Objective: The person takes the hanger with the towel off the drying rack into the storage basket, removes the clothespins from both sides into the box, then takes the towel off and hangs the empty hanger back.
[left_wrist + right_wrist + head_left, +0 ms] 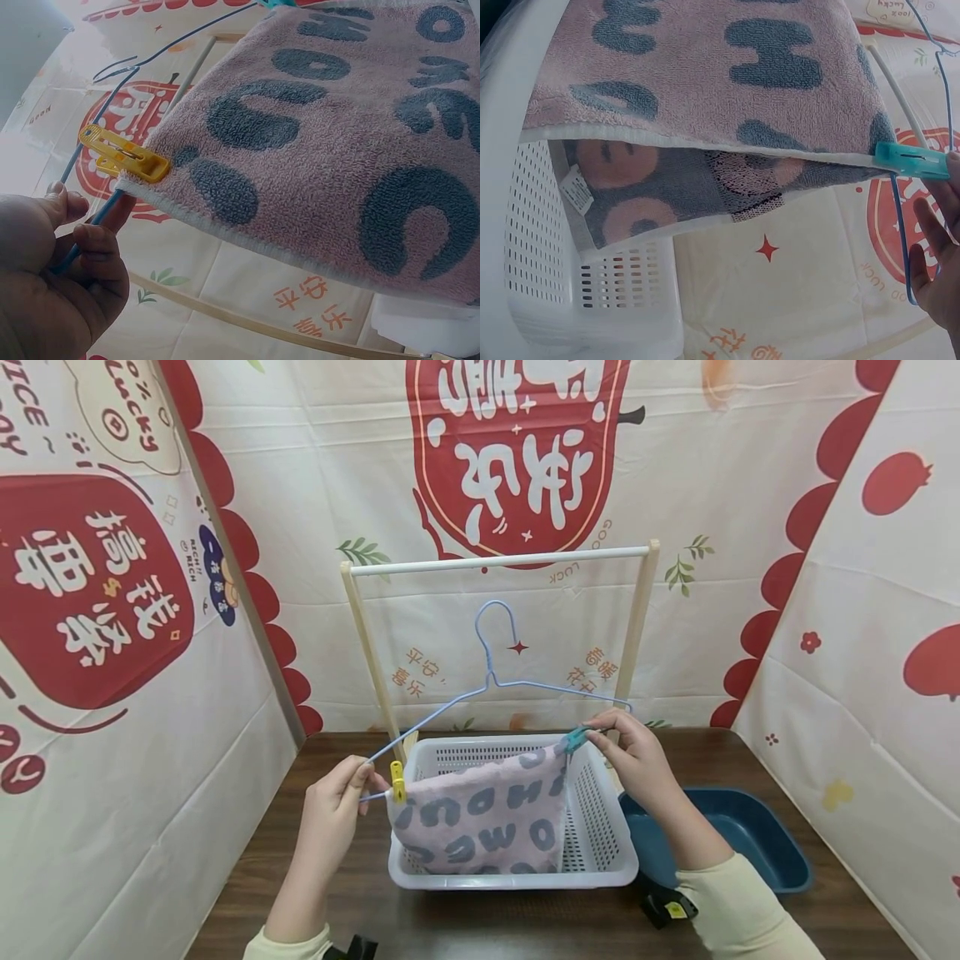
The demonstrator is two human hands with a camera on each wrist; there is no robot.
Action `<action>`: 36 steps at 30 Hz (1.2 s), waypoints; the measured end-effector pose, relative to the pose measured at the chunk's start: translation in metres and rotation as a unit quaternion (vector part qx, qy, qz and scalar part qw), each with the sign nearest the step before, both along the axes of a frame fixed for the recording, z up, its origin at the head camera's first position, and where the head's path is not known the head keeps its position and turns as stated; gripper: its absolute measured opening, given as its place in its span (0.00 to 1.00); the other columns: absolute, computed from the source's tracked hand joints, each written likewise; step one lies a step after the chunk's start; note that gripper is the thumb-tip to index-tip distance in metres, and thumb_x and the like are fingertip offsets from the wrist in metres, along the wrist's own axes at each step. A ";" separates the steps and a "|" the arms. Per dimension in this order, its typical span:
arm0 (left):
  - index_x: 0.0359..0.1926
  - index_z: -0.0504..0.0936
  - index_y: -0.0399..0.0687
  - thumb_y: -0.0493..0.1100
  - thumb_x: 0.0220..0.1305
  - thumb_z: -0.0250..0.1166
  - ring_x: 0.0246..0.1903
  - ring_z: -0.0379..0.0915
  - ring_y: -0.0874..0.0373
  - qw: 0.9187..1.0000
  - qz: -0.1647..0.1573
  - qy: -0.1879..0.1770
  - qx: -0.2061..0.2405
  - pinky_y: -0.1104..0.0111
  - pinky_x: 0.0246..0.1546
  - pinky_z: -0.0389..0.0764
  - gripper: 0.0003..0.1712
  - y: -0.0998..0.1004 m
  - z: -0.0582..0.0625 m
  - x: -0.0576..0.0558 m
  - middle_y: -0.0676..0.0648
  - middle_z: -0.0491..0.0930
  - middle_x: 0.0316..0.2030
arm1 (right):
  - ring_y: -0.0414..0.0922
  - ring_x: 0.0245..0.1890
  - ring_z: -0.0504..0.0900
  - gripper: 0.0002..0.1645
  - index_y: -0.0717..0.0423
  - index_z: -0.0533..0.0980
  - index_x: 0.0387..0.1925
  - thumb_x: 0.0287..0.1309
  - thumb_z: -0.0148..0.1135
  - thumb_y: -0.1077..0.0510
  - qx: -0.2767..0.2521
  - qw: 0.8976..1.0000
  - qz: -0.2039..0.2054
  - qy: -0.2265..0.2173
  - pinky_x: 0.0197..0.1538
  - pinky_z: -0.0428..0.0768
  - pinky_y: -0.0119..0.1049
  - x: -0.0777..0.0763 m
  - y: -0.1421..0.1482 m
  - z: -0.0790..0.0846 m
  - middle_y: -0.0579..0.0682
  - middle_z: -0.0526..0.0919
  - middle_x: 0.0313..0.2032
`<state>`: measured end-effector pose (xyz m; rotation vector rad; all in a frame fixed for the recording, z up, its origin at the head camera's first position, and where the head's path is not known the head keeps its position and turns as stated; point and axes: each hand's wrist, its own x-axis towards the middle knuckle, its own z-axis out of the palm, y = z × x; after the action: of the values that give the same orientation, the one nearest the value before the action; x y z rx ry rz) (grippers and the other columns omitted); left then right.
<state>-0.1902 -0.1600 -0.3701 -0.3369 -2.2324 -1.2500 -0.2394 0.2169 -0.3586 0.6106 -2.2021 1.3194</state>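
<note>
A blue wire hanger (442, 710) is held up above a white basket, its hook upward. Over its lower bar hangs a folded pink towel (480, 818) with grey letters. My left hand (330, 806) grips the hanger's left corner, beside a yellow clothespin (398, 782) that clamps the towel's edge. At the opposite top corner, a teal clothespin (576, 740) sits on the towel, and my right hand (637, 756) pinches its outer end. The right wrist view shows the towel's two layers parted below this teal clip, with a small white label (577, 189) on the inner side.
The white perforated basket (517, 882) stands on the dark wooden table (300, 868) under the towel. Behind it rises a rack with a white crossbar (495, 562) and wooden posts. A dark blue basin (787, 864) sits at right, partly behind my right forearm. Printed cloth surrounds the table.
</note>
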 end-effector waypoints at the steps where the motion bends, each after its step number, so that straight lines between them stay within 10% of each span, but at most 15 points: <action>1: 0.30 0.79 0.48 0.38 0.72 0.57 0.18 0.67 0.61 1.000 0.000 0.003 0.000 0.71 0.19 0.68 0.10 0.000 0.000 0.000 0.58 0.78 0.21 | 0.31 0.41 0.72 0.05 0.69 0.76 0.40 0.62 0.57 0.74 -0.003 1.000 0.003 0.000 0.33 0.69 0.25 0.000 0.000 0.000 0.63 0.79 0.42; 10: 0.30 0.79 0.49 0.37 0.72 0.57 0.17 0.66 0.61 1.000 -0.007 0.010 0.005 0.71 0.18 0.68 0.11 -0.001 -0.001 0.000 0.55 0.78 0.21 | 0.34 0.41 0.74 0.05 0.64 0.77 0.41 0.64 0.58 0.70 -0.031 0.999 0.023 0.005 0.38 0.73 0.24 -0.010 0.009 -0.010 0.55 0.79 0.41; 17: 0.29 0.78 0.49 0.38 0.72 0.56 0.17 0.66 0.61 1.000 0.010 0.018 0.016 0.71 0.17 0.66 0.12 -0.007 -0.002 0.001 0.56 0.78 0.21 | 0.37 0.37 0.77 0.09 0.75 0.73 0.42 0.66 0.55 0.68 -0.149 0.985 0.091 -0.011 0.45 0.77 0.22 -0.009 0.018 -0.009 0.47 0.78 0.39; 36: 0.32 0.78 0.40 0.39 0.73 0.55 0.18 0.67 0.60 0.989 0.077 0.039 0.120 0.74 0.18 0.65 0.11 -0.001 0.001 0.006 0.46 0.82 0.25 | 0.35 0.48 0.77 0.13 0.70 0.70 0.50 0.71 0.52 0.63 -0.084 0.986 0.098 -0.105 0.50 0.75 0.24 -0.007 0.023 -0.035 0.51 0.79 0.48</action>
<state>-0.1844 -0.1613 -0.3690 -0.1167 -1.9758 -1.3789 -0.2463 0.2395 -0.3936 0.6635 -2.2077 1.7227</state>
